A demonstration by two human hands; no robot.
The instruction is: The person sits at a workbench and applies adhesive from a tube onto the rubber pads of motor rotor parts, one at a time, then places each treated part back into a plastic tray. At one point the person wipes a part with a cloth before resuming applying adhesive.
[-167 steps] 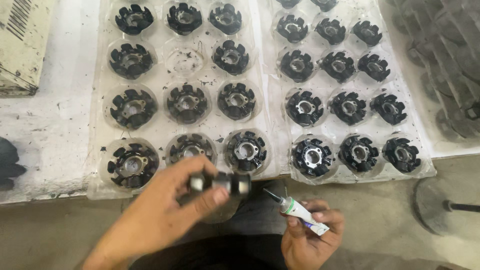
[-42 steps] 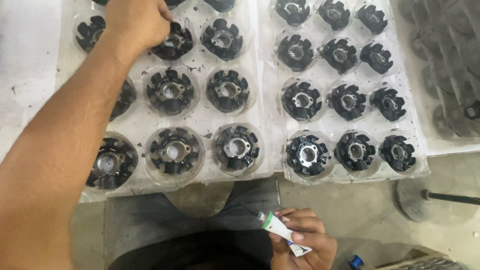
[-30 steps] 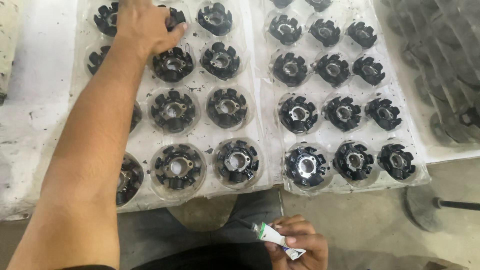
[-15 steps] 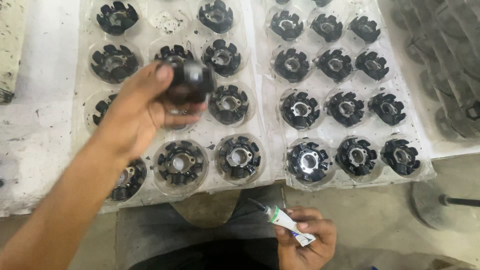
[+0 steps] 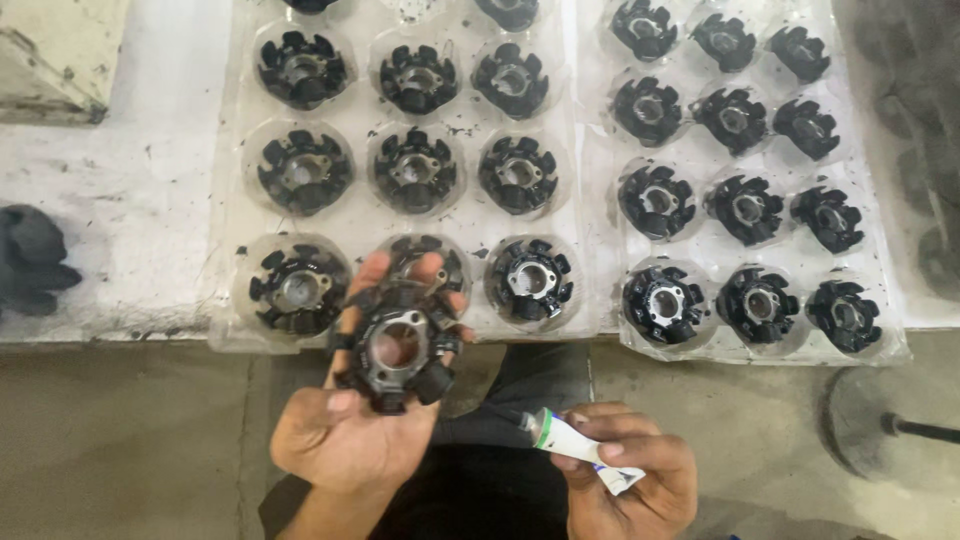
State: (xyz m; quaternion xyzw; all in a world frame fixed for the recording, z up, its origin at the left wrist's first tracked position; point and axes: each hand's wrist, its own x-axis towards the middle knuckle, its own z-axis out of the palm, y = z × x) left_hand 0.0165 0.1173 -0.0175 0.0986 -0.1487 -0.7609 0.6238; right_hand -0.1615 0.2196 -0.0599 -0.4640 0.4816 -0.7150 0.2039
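Note:
My left hand holds a black round part with radial arms and a metal centre hole, palm up, just in front of the table's front edge. My right hand grips a small white squeeze tube with its nozzle pointing left toward that part, a short gap away. Behind the hands lies a clear plastic tray with several of the same black parts seated in round pockets.
A second clear tray of the same black parts lies to the right. A dark lump rests on the white table at the left edge. A box corner sits top left. A round metal base stands on the floor at right.
My left hand reached to the far tray pockets, lifted out one black part and brought it down in front of the table beside the tube. The right hand kept holding the tube.

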